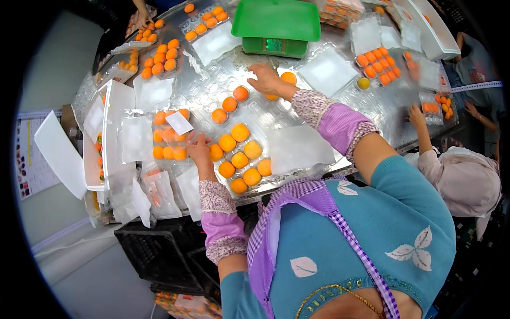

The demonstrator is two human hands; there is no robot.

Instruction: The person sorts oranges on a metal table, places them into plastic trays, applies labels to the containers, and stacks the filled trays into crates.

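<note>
My left hand (199,150) is at the right edge of a clear plastic tray of orange fruits (168,152); whether its fingers grip the tray I cannot tell. A small white card (179,122) lies on that tray, just above my fingertips. To the right of the hand is another clear tray with several yellow-orange fruits (240,160) in its cups. Farther out, my right hand (266,79) hovers over clear trays, fingers apart and nothing visible in them. One orange fruit (288,78) sits beside its wrist. Three fruits (229,104) line a tray row between my hands.
A green weighing scale (275,22) stands at the back. White pads (301,149) lie around the metal table (255,195). White foam boxes stand left (119,95) and far right (432,32). Other people's hands (143,19) (417,115) work at the far left and right.
</note>
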